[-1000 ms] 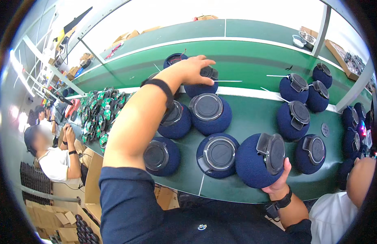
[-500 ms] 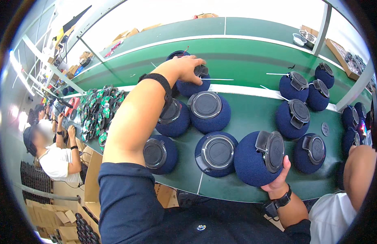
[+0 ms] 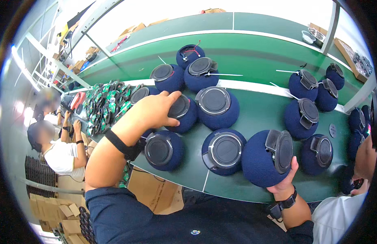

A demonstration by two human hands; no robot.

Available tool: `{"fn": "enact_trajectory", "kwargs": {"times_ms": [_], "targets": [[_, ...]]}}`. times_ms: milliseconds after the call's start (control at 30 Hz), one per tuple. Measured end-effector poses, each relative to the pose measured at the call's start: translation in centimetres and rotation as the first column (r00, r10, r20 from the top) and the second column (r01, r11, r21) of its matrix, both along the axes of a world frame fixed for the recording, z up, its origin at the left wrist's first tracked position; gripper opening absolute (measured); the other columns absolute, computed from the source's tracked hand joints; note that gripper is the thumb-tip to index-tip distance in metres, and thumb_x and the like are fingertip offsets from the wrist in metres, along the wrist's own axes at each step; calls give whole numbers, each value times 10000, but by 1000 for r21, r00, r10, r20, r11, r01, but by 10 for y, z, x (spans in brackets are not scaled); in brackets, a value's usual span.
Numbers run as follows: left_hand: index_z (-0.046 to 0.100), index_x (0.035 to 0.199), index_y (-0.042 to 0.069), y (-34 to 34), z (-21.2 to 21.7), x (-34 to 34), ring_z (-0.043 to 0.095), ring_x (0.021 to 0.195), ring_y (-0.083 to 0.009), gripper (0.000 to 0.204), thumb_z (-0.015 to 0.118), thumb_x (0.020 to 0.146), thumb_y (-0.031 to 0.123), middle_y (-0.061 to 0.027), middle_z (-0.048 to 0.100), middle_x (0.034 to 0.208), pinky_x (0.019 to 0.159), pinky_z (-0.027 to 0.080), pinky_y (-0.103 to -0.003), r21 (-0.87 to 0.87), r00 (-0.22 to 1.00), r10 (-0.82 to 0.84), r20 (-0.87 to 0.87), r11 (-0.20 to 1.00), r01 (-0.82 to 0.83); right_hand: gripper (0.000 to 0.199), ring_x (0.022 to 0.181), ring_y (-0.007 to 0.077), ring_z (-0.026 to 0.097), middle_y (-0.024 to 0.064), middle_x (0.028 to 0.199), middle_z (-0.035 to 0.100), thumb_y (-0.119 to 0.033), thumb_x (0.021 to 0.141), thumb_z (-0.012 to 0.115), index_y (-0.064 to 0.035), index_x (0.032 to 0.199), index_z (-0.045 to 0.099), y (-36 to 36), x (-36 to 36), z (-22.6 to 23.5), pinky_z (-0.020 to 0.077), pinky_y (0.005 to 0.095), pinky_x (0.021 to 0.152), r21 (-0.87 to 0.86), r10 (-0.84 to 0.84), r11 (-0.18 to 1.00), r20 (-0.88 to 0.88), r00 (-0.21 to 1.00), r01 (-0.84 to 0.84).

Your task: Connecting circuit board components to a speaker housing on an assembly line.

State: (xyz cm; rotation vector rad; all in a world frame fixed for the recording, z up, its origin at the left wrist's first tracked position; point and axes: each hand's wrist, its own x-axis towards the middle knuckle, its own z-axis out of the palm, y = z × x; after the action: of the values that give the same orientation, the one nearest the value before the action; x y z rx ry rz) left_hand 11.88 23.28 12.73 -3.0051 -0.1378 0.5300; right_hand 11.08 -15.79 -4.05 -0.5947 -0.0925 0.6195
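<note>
One navy ball (image 3: 259, 162) lies against the right-hand fingers (image 3: 294, 164)

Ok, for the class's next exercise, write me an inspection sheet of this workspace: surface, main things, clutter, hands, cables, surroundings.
Surface: dark green tabletop, white strip along its far side.
Main things: dark blue balls, most with black round caps; the held ball is tilted, its cap facing right.
Clutter: heap of green circuit boards at left; grey disc at right.
Hands: right hand holds that ball; left hand spread over another ball, contact unclear.
Cables: red wire at an open-topped ball.
Surroundings: co-worker at left, cardboard box below.
</note>
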Motion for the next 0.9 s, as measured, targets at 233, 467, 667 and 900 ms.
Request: {"fn": "enact_trajectory", "kwargs": {"times_ms": [233, 467, 667, 900], "targets": [[488, 1467, 95, 13, -19, -4, 665, 1128, -428, 802, 827, 774, 313, -200, 581, 1378, 980, 550, -489, -72, 976, -47, 214, 995, 64, 924, 1444, 332, 462, 134, 1585, 463, -737, 922, 493, -120, 1598, 366, -5, -2, -9, 357, 540, 1207, 10, -13, 1000, -6, 1000, 13], [497, 1443, 80, 25, -29, -6, 627, 1208, -410, 749, 822, 795, 271, -207, 557, 1413, 1018, 531, -474, -158, 942, -56, 331, 981, 113, 910, 1419, 341, 489, 132, 1577, 472, -748, 927, 474, -132, 1590, 383, -2, -3, -6, 388, 547, 1183, 3, -37, 999, 16, 999, 37], [564, 1400, 74, 30, -4, -54, 668, 1104, -335, 612, 782, 868, 282, -176, 630, 1314, 956, 550, -428, -124, 873, -12, 487, 989, 83, 892, 1405, 362, 504, 138, 1572, 475, -759, 936, 437, -159, 1594, 382, -11, -4, -15, 404, 576, 1166, 23, -14, 1000, -31, 999, 15], [635, 1287, 63, -23, -59, -178, 705, 834, -277, 709, 937, 703, 327, -175, 652, 1225, 762, 599, -387, -288, 639, 196, 744, 957, 41, 869, 1401, 382, 511, 151, 1563, 488, -752, 958, 398, -166, 1599, 368, -7, -7, -4, 412, 592, 1158, 56, 21, 998, 41, 999, -24]]}}
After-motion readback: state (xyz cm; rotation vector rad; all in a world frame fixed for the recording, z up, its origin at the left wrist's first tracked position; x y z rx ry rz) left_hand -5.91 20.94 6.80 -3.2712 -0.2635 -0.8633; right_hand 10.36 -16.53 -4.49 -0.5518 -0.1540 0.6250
